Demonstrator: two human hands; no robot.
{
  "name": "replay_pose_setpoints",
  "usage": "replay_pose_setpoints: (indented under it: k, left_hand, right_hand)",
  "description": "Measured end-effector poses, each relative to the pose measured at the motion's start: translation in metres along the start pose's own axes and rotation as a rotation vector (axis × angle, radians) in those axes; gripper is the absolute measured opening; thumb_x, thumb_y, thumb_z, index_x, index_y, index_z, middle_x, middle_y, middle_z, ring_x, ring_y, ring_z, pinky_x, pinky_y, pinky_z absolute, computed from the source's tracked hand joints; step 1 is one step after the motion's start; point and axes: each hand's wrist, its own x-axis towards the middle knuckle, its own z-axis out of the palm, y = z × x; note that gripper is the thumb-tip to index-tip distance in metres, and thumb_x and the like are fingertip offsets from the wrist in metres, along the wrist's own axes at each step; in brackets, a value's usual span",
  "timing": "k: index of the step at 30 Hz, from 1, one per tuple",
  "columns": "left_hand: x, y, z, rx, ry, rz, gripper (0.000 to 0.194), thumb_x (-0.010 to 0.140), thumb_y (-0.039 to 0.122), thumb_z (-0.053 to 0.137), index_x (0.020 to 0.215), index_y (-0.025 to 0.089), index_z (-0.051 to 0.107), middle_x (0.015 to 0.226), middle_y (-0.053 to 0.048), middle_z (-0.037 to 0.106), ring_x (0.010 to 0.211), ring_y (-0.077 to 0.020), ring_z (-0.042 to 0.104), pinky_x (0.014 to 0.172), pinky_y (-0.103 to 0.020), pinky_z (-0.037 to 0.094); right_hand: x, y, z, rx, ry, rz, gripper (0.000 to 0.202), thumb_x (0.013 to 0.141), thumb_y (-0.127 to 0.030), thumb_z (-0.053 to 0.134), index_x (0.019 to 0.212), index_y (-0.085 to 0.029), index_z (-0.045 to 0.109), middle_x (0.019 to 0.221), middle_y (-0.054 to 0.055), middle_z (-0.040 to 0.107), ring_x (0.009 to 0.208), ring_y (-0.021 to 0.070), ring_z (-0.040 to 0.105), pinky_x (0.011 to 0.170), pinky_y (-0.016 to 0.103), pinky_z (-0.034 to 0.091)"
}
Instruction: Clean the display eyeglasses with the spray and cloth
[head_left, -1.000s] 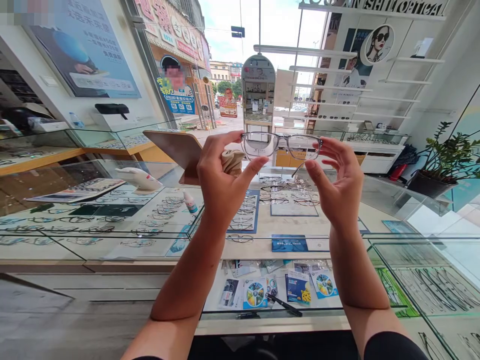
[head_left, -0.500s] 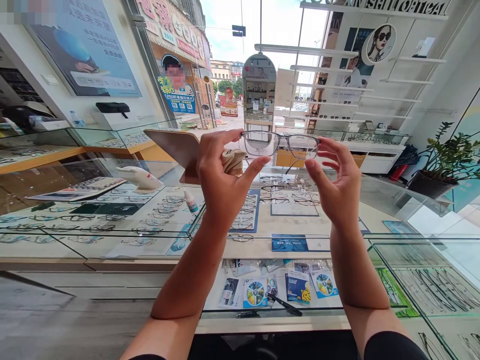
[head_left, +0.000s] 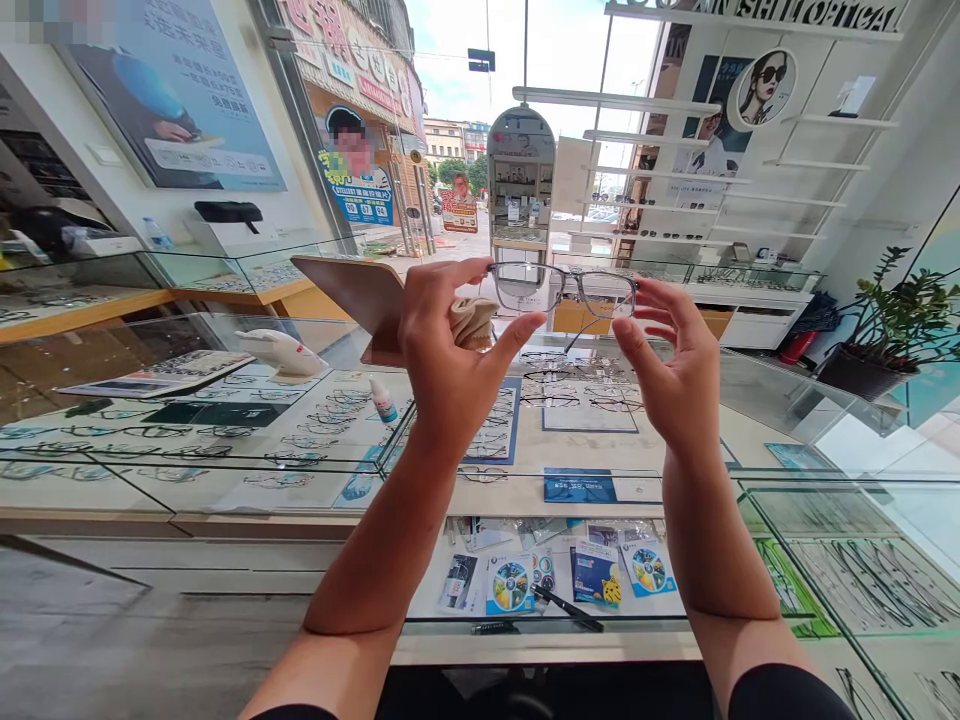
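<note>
A pair of eyeglasses (head_left: 566, 270) with a thin dark frame and clear lenses is held up in front of me, one temple hanging down behind the lenses. At its left end are the fingertips of my left hand (head_left: 446, 345), closed on the frame with the thumb stretched out below. My right hand (head_left: 675, 365) grips the right end, fingers curled behind and thumb below. A crumpled beige cloth (head_left: 471, 322) shows by my left palm; whether the hand grips it is hidden. Behind that hand stands a tilted brown-pink panel (head_left: 349, 290), partly covered.
Below lies a glass display counter (head_left: 517, 490) with rows of eyeglasses. A small spray bottle (head_left: 383, 400), a white hand-shaped stand (head_left: 281, 353) and a magazine (head_left: 161, 375) rest at the left. Leaflets and a black pen (head_left: 568, 608) lie nearer me. A potted plant (head_left: 889, 320) stands right.
The eyeglasses have turned slightly, and their hanging temple has swung a little to the left. My left hand has shifted slightly right. Both hands keep their hold.
</note>
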Motion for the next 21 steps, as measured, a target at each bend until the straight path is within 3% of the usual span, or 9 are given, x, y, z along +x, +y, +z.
replay_pose_setpoints:
  k: [8, 15, 21]
  left_hand:
    - [0.0012, 0.0013, 0.0002, 0.100, 0.023, 0.081, 0.048, 0.095, 0.055, 0.087, 0.137, 0.041, 0.068, 0.124, -0.008, 0.073, 0.118, -0.0293, 0.068, 0.096, -0.052, 0.063]
    - [0.0011, -0.0014, 0.0003, -0.039, 0.007, -0.018, 0.050, 0.089, 0.058, 0.092, 0.131, 0.040, 0.072, 0.125, -0.008, 0.072, 0.122, -0.0301, 0.065, 0.100, -0.051, 0.062]
    - [0.0028, -0.0028, 0.0030, -0.067, 0.064, 0.041, 0.050, 0.085, 0.051, 0.097, 0.127, 0.035, 0.075, 0.115, -0.007, 0.071, 0.112, -0.0268, 0.068, 0.093, -0.046, 0.060]
  right_hand:
    - [0.0007, -0.0006, 0.0011, 0.023, -0.014, 0.016, 0.041, 0.101, -0.047, 0.076, 0.140, -0.034, 0.072, 0.137, 0.009, 0.079, 0.125, 0.0323, 0.075, 0.105, 0.056, 0.064]
    - [0.0003, 0.0005, 0.0008, -0.034, -0.020, -0.011, 0.041, 0.103, -0.046, 0.074, 0.142, -0.033, 0.070, 0.137, 0.010, 0.078, 0.125, 0.0316, 0.076, 0.101, 0.052, 0.065]
    - [0.0002, -0.0015, 0.0010, 0.010, 0.008, 0.013, 0.041, 0.100, -0.047, 0.077, 0.138, -0.031, 0.072, 0.135, 0.009, 0.080, 0.123, 0.0306, 0.077, 0.102, 0.051, 0.064]
